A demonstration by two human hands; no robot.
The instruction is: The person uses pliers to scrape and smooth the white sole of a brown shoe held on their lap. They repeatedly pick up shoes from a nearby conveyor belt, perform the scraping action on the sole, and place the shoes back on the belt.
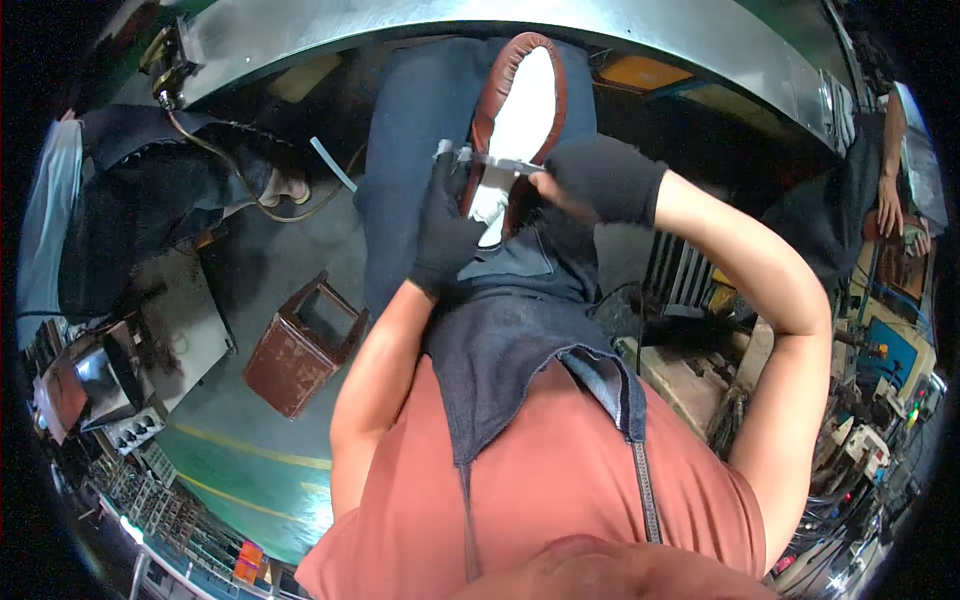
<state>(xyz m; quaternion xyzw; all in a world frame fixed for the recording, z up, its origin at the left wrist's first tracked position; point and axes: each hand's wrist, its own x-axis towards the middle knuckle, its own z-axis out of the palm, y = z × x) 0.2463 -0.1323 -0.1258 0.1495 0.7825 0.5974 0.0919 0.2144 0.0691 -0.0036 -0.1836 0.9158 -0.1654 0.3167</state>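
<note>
A brown leather shoe upper [491, 103] lies bottom up across my lap, its toe pointing away from me. The leather is pleated over the edge of a white bottom [530, 100]; near the heel the white surface looks crumpled. My left hand [446, 225], in a dark glove with bare or wrapped fingertips, is closed around the left side of the shoe. From the right, my right hand [598, 182], also dark-gloved, grips a slim grey metal tool [513, 165] that lies across the shoe's middle. The tool's exact kind does not show, and its left end meets my left fingertips.
A metal-edged bench [620, 22] curves past just beyond my knees. A rusty brown stool [290, 365] stands on the floor at left, near a hose [235, 172]. Another person's legs [150, 210] are at far left; at far right is another person's hand [889, 205].
</note>
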